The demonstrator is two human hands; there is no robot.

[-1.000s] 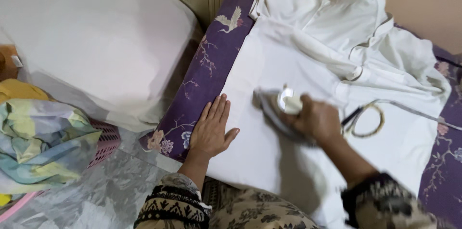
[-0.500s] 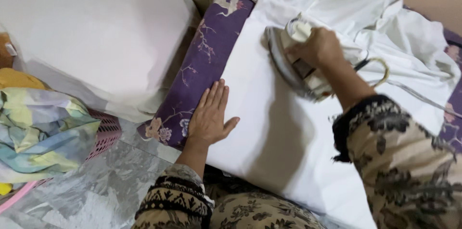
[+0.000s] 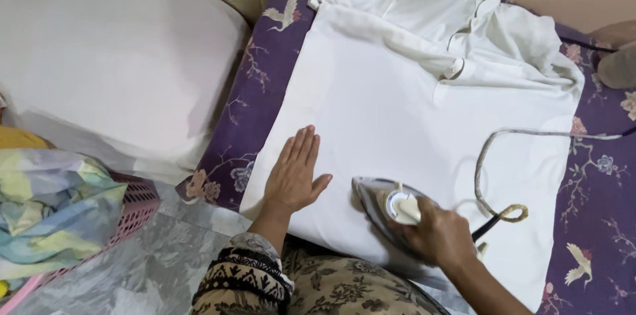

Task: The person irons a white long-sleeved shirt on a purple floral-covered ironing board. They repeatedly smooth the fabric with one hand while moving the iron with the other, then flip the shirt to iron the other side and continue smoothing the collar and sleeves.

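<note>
Two hands are engaged mid-pass: the right hand point(image 3: 438, 234), fingers wrapped on the iron point(image 3: 387, 212), the left hand point(image 3: 293, 172) spread flat on the white garment point(image 3: 404, 109). Judged next, the wrinkled collar end is to be smoothed, cord point(image 3: 487, 156) kept aside.

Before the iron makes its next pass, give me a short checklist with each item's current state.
1. Right hand grips the iron by its handle: ok.
2. Left hand lies flat on the white garment, beside the iron and apart from it: ok.
3. Cord loops across the cloth right of the iron: not ok.
4. Cloth ahead smooth; collar end bunched: ok.
5. Iron heat: cannot tell.
</note>
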